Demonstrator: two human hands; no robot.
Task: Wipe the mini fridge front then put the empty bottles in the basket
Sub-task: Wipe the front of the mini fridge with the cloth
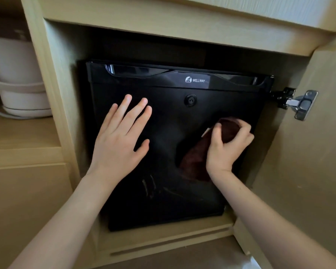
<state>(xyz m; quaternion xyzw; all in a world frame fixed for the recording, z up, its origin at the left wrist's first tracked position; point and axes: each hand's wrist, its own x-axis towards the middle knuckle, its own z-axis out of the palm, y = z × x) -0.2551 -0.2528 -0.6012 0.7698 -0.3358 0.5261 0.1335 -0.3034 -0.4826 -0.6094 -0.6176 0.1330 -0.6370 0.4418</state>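
Note:
A black mini fridge sits inside a pale wooden cabinet, its door closed, with a white logo near the top and a round lock below it. My left hand lies flat on the left half of the door, fingers spread and holding nothing. My right hand grips a dark brown cloth and presses it against the right half of the door. Streaks show on the lower part of the door. No bottles or basket are in view.
The open cabinet door stands at the right, hung on a metal hinge. A white kettle rests on a shelf in the compartment at the left. A wooden ledge runs below the fridge.

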